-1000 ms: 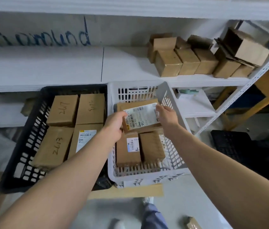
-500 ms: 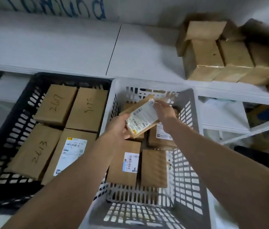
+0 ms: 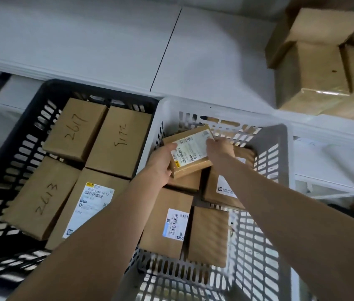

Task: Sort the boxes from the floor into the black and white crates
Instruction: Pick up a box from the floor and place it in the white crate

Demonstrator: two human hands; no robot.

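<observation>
A small brown box point(image 3: 190, 151) with a white barcode label sits tilted in the far part of the white crate point(image 3: 280, 161), on top of other boxes. My left hand point(image 3: 160, 164) grips its near left corner, thumb on top. My right hand point(image 3: 219, 146) holds its right edge. Below it lie several more brown boxes, one labelled point(image 3: 169, 222), one plain point(image 3: 208, 235). The black crate point(image 3: 8, 153) to the left holds several boxes marked 2617 point(image 3: 75, 129), 2613 point(image 3: 41, 196) and others.
A white shelf board point(image 3: 106, 44) runs behind both crates. Several taped brown cartons point(image 3: 315, 68) are stacked on it at the upper right. More shelving shows to the right of the white crate.
Both hands have lowered the labelled box deeper into the white crate, toward its far wall. The camera has moved closer and tilted down over the crates.
</observation>
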